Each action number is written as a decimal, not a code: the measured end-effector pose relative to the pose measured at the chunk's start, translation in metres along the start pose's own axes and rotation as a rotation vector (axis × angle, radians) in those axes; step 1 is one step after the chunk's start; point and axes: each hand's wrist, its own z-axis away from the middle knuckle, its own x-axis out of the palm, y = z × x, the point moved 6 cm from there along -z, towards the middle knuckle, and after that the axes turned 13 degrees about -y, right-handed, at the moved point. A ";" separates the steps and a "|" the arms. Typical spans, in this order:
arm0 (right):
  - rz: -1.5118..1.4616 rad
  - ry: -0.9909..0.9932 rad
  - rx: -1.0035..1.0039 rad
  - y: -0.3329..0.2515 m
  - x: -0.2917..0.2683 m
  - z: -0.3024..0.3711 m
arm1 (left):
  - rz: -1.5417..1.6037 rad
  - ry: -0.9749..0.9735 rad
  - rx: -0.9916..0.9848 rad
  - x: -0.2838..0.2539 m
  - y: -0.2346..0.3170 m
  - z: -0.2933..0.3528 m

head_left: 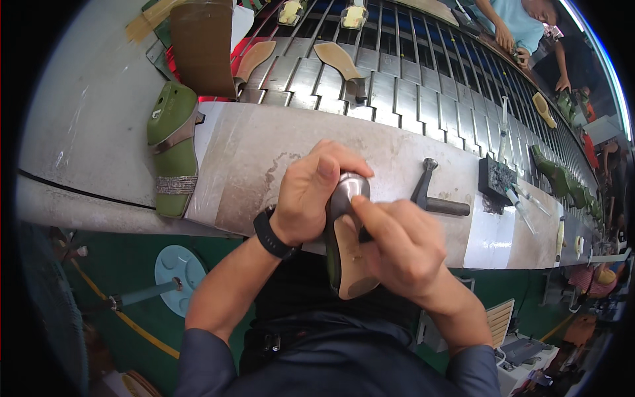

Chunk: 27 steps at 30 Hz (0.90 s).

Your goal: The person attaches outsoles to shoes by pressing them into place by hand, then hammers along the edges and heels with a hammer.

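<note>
Head view: a shoe (348, 255) at the table's near edge.
The left hand (307, 195) wraps its shiny end. The right hand (405, 246) presses one finger there; I cannot tell what else it pinches. A hammer (448, 206) lies near.

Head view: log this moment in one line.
left hand: grips shoe | right hand: touches shoe's silvery end | hammer-like tool: on bench, right | strapped green last: on bench, left

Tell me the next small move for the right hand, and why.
Perhaps slide the index fingertip of the right hand along the shiny grey end of the shoe: the fingertip appears to rest there, while the left hand steadies the shoe.
</note>
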 end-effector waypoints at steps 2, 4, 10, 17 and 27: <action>0.003 0.000 0.067 0.017 0.001 -0.014 | 0.021 0.010 -0.024 -0.010 -0.007 -0.019; -0.032 -0.034 0.152 0.040 0.008 -0.021 | 0.161 0.006 -0.132 -0.013 -0.015 -0.035; -0.084 -0.016 0.222 0.064 0.019 -0.019 | 0.116 0.001 -0.159 -0.012 -0.042 -0.040; -0.237 -0.055 0.439 0.078 0.024 -0.005 | 0.148 -0.027 -0.230 -0.012 -0.051 -0.041; -0.750 -0.689 0.939 0.084 0.042 0.006 | 0.057 0.163 -0.167 -0.015 -0.044 -0.037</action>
